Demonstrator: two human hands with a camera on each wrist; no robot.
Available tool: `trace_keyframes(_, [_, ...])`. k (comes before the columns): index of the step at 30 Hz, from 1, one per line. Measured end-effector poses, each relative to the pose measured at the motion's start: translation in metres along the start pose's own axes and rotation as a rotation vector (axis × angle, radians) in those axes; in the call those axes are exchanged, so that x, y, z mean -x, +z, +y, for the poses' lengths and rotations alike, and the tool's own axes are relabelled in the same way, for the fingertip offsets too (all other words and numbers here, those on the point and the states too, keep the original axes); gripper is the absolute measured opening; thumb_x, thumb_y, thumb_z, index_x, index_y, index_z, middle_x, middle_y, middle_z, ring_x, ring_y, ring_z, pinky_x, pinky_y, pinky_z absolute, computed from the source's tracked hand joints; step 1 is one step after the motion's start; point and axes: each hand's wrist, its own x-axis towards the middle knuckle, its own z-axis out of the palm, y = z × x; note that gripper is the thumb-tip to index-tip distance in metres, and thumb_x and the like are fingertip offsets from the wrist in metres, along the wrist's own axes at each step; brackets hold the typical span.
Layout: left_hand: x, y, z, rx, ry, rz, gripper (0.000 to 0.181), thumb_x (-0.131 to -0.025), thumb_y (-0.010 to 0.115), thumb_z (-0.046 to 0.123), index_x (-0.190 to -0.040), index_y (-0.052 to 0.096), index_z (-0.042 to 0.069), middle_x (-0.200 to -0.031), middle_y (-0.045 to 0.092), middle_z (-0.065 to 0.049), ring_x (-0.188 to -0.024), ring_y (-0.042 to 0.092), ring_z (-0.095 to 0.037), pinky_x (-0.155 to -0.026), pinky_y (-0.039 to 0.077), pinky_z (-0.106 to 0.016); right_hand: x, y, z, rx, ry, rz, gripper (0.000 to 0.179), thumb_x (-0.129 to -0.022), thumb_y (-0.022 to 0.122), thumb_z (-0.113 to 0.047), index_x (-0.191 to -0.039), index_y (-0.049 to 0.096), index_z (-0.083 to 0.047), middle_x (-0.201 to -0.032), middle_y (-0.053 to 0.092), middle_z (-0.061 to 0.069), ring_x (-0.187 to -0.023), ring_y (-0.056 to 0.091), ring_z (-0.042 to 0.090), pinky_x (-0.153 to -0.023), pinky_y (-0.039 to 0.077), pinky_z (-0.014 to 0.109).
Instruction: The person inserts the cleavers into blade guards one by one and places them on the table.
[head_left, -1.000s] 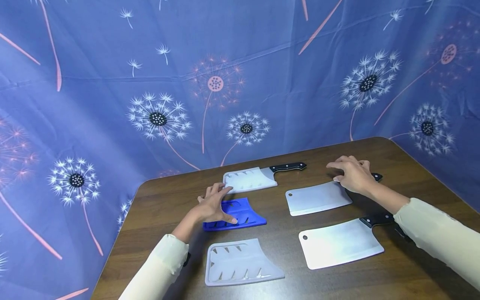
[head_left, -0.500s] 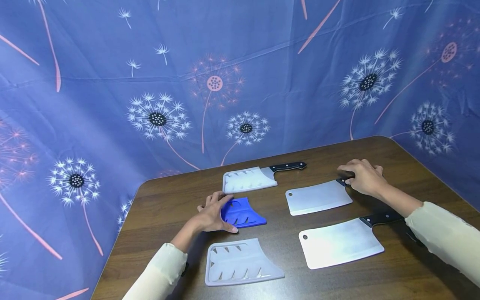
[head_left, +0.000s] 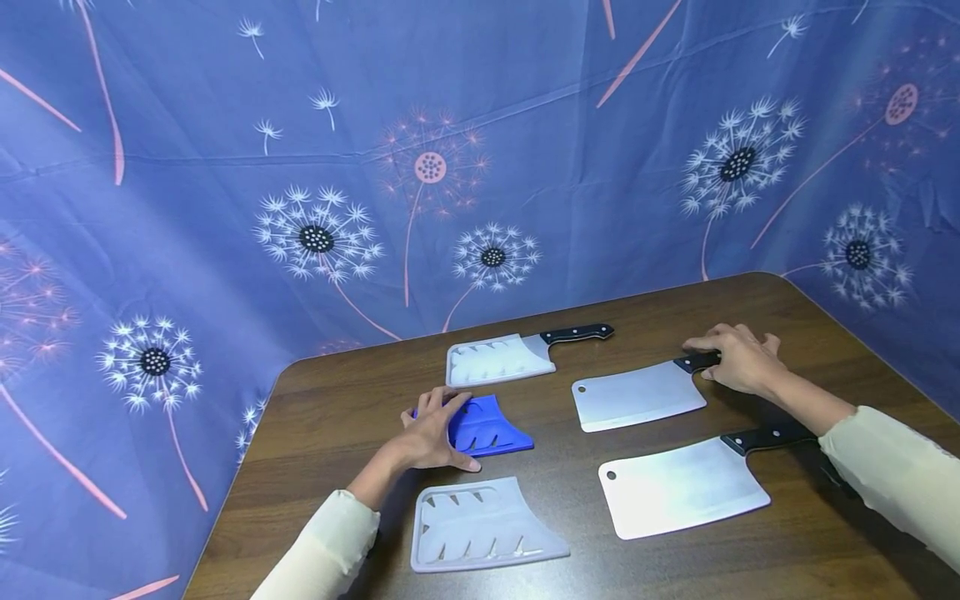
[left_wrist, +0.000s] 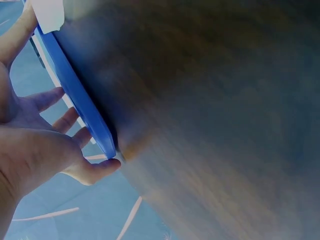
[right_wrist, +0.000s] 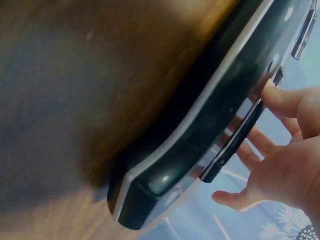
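In the head view my left hand (head_left: 427,437) straddles the blue blade sheath (head_left: 495,427), which lies on the table. Its fingers spread over the far and left edges, and the thumb lies along the near edge. The left wrist view has the fingers extended by the blue sheath (left_wrist: 82,97). On the right, my right hand (head_left: 742,358) hovers about the black handle of the middle cleaver (head_left: 637,396), index finger and thumb on either side. In the right wrist view its fingers are splayed around that cleaver's handle (right_wrist: 235,142), the smallest finger extended past its end.
A larger cleaver (head_left: 682,487) lies nearer, its handle beneath my right forearm. A white sheath (head_left: 480,525) sits near the front. Farther back lies a cleaver with a black handle (head_left: 577,333), its blade inside another white sheath (head_left: 498,360). A patterned blue curtain (head_left: 480,167) hangs behind the table (head_left: 337,417).
My right hand has shifted right along the middle cleaver's handle and lowered, uncovering part of it. My left thumb has moved off the blue sheath's face to its near edge. Sheaths and cleavers have stayed put.
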Motion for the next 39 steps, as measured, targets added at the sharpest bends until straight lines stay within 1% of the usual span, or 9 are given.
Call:
trace_keyframes(2, [-0.001, 0.0, 0.002, 0.007, -0.001, 0.005, 0.114, -0.057, 0.088, 0.054, -0.151, 0.033, 0.02, -0.147, 0.028, -0.011, -0.132, 0.026, -0.035, -0.09, 0.023, -0.071, -0.001, 0.0, 0.002, -0.005, -0.01, -0.004, 0.051, -0.075, 0.077, -0.002, -0.124, 0.064, -0.007, -0.122, 0.05, 0.031, -0.111, 0.035, 0.054, -0.086, 0.005, 0.082])
trace_keyframes(4, [-0.001, 0.0, 0.003, 0.014, -0.003, 0.01, 0.114, -0.057, 0.088, 0.053, -0.15, 0.034, 0.02, -0.146, 0.029, -0.011, -0.13, 0.026, -0.035, -0.089, 0.024, -0.07, -0.001, 0.001, 0.004, -0.016, -0.022, -0.005, 0.049, -0.075, 0.077, -0.002, -0.123, 0.065, -0.008, -0.12, 0.051, 0.03, -0.11, 0.036, 0.053, -0.085, 0.005, 0.081])
trace_keyframes(8, [-0.003, 0.001, 0.003, 0.019, -0.01, 0.011, 0.113, -0.056, 0.089, 0.051, -0.15, 0.034, 0.02, -0.142, 0.031, -0.01, -0.128, 0.027, -0.034, -0.089, 0.024, -0.067, 0.0, 0.002, 0.008, -0.044, -0.033, -0.004, 0.045, -0.076, 0.076, -0.001, -0.12, 0.067, -0.008, -0.115, 0.052, 0.028, -0.106, 0.037, 0.051, -0.08, 0.012, 0.077])
trace_keyframes(12, [-0.004, 0.002, 0.002, 0.014, -0.014, 0.007, 0.112, -0.056, 0.089, 0.052, -0.149, 0.036, 0.021, -0.14, 0.032, -0.01, -0.127, 0.028, -0.033, -0.088, 0.025, -0.065, 0.001, 0.002, 0.01, -0.068, -0.023, 0.007, 0.04, -0.078, 0.074, 0.0, -0.117, 0.069, -0.008, -0.113, 0.051, 0.027, -0.104, 0.037, 0.049, -0.075, 0.018, 0.07])
trace_keyframes(18, [-0.004, 0.002, 0.004, 0.013, -0.018, 0.01, 0.108, -0.056, 0.09, 0.051, -0.147, 0.04, 0.021, -0.138, 0.034, -0.009, -0.125, 0.03, -0.032, -0.087, 0.025, -0.065, 0.003, 0.003, 0.008, -0.064, -0.015, 0.023, 0.037, -0.081, 0.072, 0.0, -0.117, 0.07, -0.008, -0.11, 0.053, 0.025, -0.104, 0.039, 0.047, -0.073, 0.025, 0.066])
trace_keyframes(26, [-0.003, 0.002, 0.006, 0.031, -0.007, 0.017, 0.105, -0.056, 0.09, 0.05, -0.145, 0.042, 0.021, -0.137, 0.035, -0.008, -0.123, 0.03, -0.032, -0.085, 0.025, -0.063, 0.006, 0.006, 0.009, -0.052, -0.051, 0.062, 0.037, -0.08, 0.072, 0.002, -0.115, 0.071, -0.008, -0.103, 0.056, 0.017, -0.101, 0.042, 0.04, -0.071, 0.03, 0.059])
trace_keyframes(32, [-0.003, 0.002, 0.006, 0.034, -0.008, 0.026, 0.104, -0.055, 0.09, 0.048, -0.144, 0.044, 0.02, -0.136, 0.036, -0.008, -0.124, 0.03, -0.032, -0.084, 0.026, -0.062, 0.007, 0.008, 0.011, -0.035, -0.07, 0.077, 0.037, -0.08, 0.072, 0.001, -0.116, 0.07, -0.008, -0.1, 0.058, 0.013, -0.098, 0.044, 0.037, -0.072, 0.032, 0.062])
trace_keyframes(35, [-0.003, 0.002, 0.006, 0.034, -0.011, 0.031, 0.104, -0.055, 0.09, 0.048, -0.144, 0.044, 0.02, -0.135, 0.036, -0.008, -0.123, 0.031, -0.031, -0.084, 0.026, -0.061, 0.007, 0.009, 0.011, -0.024, -0.067, 0.084, 0.038, -0.081, 0.072, 0.0, -0.118, 0.069, -0.006, -0.101, 0.058, 0.014, -0.099, 0.045, 0.038, -0.072, 0.034, 0.064])
trace_keyframes(39, [-0.004, 0.002, 0.004, 0.03, -0.016, 0.054, 0.104, -0.054, 0.091, 0.049, -0.143, 0.045, 0.021, -0.135, 0.037, -0.008, -0.122, 0.031, -0.031, -0.083, 0.028, -0.062, 0.006, 0.009, 0.011, -0.021, -0.062, 0.098, 0.04, -0.081, 0.071, 0.0, -0.121, 0.066, -0.004, -0.103, 0.058, 0.016, -0.1, 0.046, 0.039, -0.072, 0.036, 0.065])
